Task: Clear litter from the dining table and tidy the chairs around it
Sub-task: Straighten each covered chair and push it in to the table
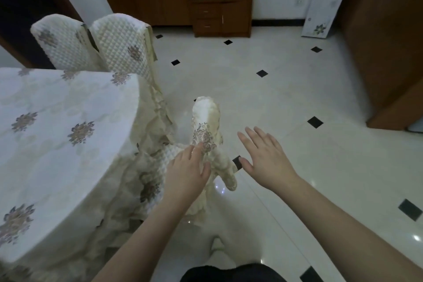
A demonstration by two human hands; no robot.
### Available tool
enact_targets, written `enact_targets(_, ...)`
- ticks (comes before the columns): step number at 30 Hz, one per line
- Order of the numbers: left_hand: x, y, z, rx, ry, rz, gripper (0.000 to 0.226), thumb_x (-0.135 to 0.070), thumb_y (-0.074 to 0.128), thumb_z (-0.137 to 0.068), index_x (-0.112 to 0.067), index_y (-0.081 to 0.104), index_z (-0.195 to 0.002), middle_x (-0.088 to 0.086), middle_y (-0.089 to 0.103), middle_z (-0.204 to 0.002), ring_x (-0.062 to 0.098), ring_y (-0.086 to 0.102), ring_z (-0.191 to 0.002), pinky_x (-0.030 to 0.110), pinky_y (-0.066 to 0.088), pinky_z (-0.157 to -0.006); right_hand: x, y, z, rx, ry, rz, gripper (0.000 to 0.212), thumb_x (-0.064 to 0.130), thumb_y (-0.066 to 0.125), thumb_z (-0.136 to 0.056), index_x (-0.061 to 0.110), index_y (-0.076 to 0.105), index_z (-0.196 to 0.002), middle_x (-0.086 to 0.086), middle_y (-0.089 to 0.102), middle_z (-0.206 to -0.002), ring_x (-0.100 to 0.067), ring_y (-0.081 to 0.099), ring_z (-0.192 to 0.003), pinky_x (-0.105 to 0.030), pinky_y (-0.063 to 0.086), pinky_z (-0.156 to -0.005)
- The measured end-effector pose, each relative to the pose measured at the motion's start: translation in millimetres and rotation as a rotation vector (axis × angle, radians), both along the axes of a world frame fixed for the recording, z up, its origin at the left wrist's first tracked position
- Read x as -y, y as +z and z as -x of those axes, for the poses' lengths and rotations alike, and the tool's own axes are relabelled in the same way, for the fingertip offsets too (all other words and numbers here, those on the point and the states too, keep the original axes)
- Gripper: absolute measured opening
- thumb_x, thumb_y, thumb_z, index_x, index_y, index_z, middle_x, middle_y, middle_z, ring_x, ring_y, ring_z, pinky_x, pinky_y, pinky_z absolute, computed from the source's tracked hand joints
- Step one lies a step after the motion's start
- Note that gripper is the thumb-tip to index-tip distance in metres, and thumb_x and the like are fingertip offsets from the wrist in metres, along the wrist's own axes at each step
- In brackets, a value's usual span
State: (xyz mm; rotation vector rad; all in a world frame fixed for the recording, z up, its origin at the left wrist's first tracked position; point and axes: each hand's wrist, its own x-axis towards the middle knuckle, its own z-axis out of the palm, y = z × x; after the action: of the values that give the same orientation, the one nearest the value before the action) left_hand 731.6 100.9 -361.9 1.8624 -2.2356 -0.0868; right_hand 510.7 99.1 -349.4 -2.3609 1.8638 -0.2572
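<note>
The dining table (57, 121) looks litter-free on the part in view, so I'd say it's chair time: get both hands on the backrest and push it in straight. The near chair (206, 135), in a quilted cream cover, stands at the table's right edge; left hand (187, 171) rests flat-fingered on it, right hand (265, 158) hovers spread, holding nothing.

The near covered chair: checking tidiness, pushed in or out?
Pushed in: the cream quilted covered chair has its seat under the floral tablecloth.
</note>
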Motion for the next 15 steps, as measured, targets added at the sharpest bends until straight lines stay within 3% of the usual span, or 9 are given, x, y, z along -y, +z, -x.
enact_targets(5,26.0,-16.1,13.9,0.01,0.122,-0.036,0.066,-0.055,0.042,-0.091,-0.019,0.033,-0.145,0.008,0.048,-0.14,0.028,0.046,-0.128,0.047,0.042,-0.098,22.0,-13.8,9.9,-0.009,0.043,-0.016,0.064,0.041,0.05,-0.093,0.019,0.03,-0.149,-0.007,0.032,-0.154,-0.028,0.024,-0.144,-0.043,0.017,-0.116)
enact_targets(8,43.4,-28.4,16.8,-0.03,0.236,-0.156,0.08,-0.067,0.04,-0.089,-0.02,0.021,-0.15,0.009,0.038,-0.149,0.029,0.043,-0.131,0.047,0.039,-0.1,44.1,-21.3,15.2,-0.021,0.093,-0.032,0.064,0.042,0.044,-0.095,0.022,0.021,-0.151,-0.004,0.023,-0.158,-0.025,0.015,-0.146,-0.04,0.008,-0.117)
enact_targets(12,69.8,-37.6,15.8,-0.164,0.312,-0.289,0.084,-0.066,0.044,-0.087,-0.022,0.013,-0.151,0.008,0.046,-0.141,0.027,0.054,-0.117,0.04,0.046,-0.089,85.5,-26.6,13.7,-0.035,0.167,-0.067,0.065,0.044,0.039,-0.097,0.024,0.013,-0.152,-0.002,0.014,-0.16,-0.022,0.007,-0.147,-0.038,0.002,-0.118)
enact_targets(15,86.2,-36.3,20.6,-0.169,0.361,-0.326,0.083,-0.062,0.048,-0.086,-0.021,0.016,-0.151,0.008,0.049,-0.138,0.025,0.055,-0.115,0.034,0.045,-0.086,118.1,-28.5,4.7,-0.036,0.249,-0.052,0.065,0.041,0.049,-0.093,0.022,0.025,-0.15,-0.005,0.027,-0.156,-0.025,0.019,-0.145,-0.041,0.012,-0.117)
